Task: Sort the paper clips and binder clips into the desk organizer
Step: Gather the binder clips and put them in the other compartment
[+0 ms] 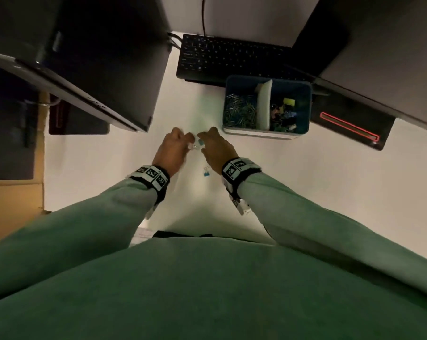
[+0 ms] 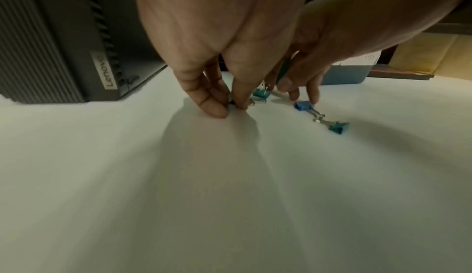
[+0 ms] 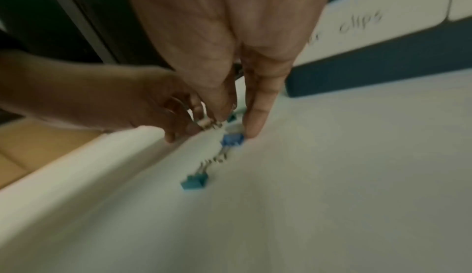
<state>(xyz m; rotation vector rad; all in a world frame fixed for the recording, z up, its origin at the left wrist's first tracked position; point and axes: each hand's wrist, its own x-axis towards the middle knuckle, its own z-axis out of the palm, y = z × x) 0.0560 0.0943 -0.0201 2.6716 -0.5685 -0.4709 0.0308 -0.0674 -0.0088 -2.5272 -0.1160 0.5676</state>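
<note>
Head view: the desk organizer (image 1: 303,88) sits on the white table (image 1: 305,192) at about 1 o'clock from the hands, in front of the keyboard (image 1: 232,57). Its left compartment holds a heap of paper clips (image 1: 239,110); its right compartment, past the white divider (image 1: 265,104), holds mixed coloured binder clips (image 1: 284,114). Judgement: most of the sort is done. Left hand (image 1: 172,150) and right hand (image 1: 216,148) meet at table centre, fingers down on small clips; one blue clip (image 1: 205,173) lies loose at 6 o'clock of the right hand. Left wrist view: left hand's thumb and forefinger are closed in a narrow pinch on a small clip (image 2: 233,103) at the table surface, mostly hidden, colour not readable. At 3 o'clock of it stands a teal clip (image 2: 261,95); further on a blue binder clip (image 2: 303,105) and a second teal clip (image 2: 339,127) lie handle to handle. A dark computer tower (image 2: 63,55) stands at 9 o'clock. Right wrist view (blurred): right hand's fingers point down, fairly straight, one fingertip touching the blue binder clip; whether it grips I cannot tell. Remaining, as far as visible: about four binder clips on the table, no loose paper clips seen.
</note>
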